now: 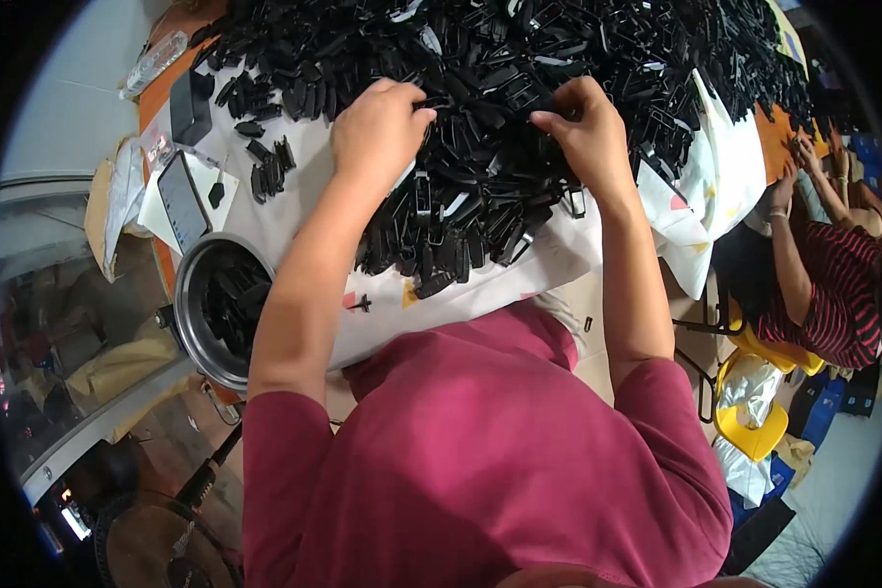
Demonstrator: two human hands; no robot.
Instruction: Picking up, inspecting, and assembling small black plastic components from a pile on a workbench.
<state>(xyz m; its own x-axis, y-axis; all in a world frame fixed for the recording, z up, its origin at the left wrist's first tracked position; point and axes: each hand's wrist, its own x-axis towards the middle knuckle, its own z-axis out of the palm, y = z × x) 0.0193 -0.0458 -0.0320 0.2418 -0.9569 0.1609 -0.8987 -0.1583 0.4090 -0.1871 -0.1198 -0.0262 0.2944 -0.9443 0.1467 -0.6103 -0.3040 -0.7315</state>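
A large heap of small black plastic pieces spreads over the table in front of me, several of them hollow like clips or buckles. At the heap's left side, my left hand is curled, thumb and forefinger closed on a dark piece that blends with the pile. My right hand is over the right part of the heap. Its thumb and forefinger bend toward each other at the black pieces, and what lies between them cannot be told from the heap behind. A pale strip shows just below my left hand.
A metal bowl of black pieces stands left of my forearm. Beyond it are a phone, a dark box and a plastic bottle. White patterned sheeting covers the table. Another person works at the right, near a yellow chair.
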